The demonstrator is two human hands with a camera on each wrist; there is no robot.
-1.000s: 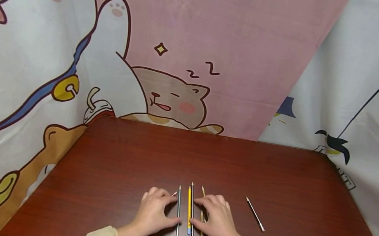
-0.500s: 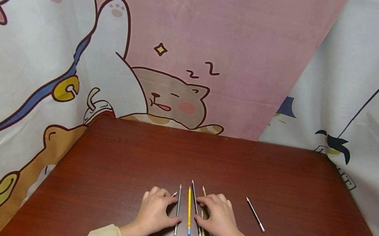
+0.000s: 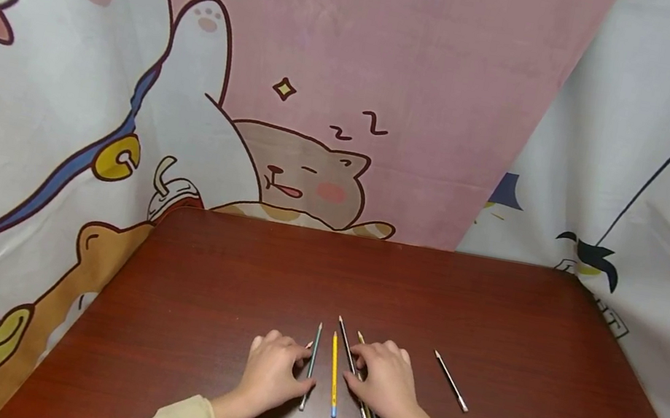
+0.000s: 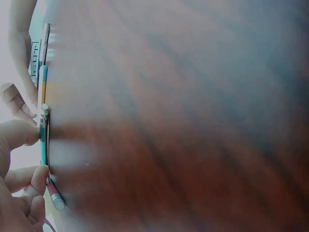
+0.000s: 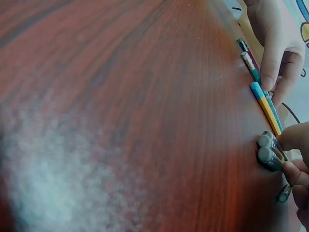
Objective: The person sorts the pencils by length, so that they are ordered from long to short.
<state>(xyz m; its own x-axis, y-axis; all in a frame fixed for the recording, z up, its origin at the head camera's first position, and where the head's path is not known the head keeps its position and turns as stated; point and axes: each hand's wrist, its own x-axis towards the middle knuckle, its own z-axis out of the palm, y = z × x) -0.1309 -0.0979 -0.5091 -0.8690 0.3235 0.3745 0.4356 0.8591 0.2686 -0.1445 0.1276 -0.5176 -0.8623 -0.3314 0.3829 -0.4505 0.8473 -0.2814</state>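
Note:
My left hand (image 3: 274, 373) holds a green pencil (image 3: 314, 353) between thumb and fingers, low over the table. Under those fingers lies a red pencil (image 4: 55, 194), mostly hidden in the head view. The right hand (image 3: 388, 379) grips a cluster of pencils, with a black pencil (image 3: 345, 339) along its thumb side and a gold-coloured one (image 3: 361, 336) reaching out beyond the fingers. Their eraser ends (image 5: 266, 147) bunch together in the right wrist view. Between the hands, touched by neither, a yellow pencil (image 3: 334, 375) with a blue end lies on the tabletop.
A dark pencil (image 3: 451, 381) with a pale eraser end lies apart to the right. The brown wooden table (image 3: 298, 269) runs back to a cartoon-printed cloth (image 3: 447, 95) hanging behind and at both sides.
The black pencil's eraser end has swung right to join the others at my right hand. The green pencil has shifted slightly left with the left thumb, and the yellow pencil now lies alone.

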